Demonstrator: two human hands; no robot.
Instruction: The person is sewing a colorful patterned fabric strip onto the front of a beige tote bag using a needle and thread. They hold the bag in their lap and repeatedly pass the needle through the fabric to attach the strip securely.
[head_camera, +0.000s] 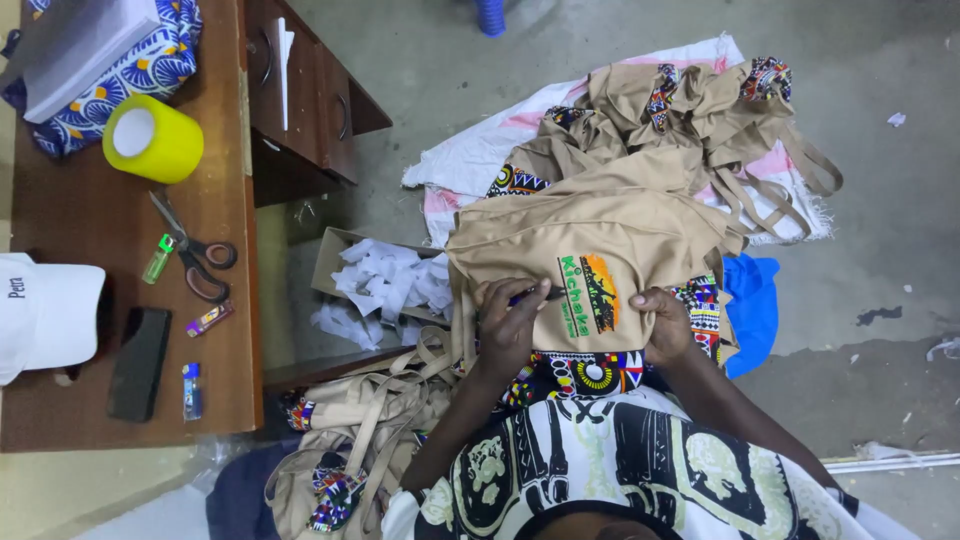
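Left hand (507, 325) curls over the tan bag (590, 240) on the lap, pinching a dark pen (535, 294); right hand (664, 322) grips the bag's edge. Cardboard box (335, 250) beside the desk (100, 210) holds white paper scraps (390, 280)

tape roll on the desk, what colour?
Yellow tape roll with a pale core, on the brown desk; head view.
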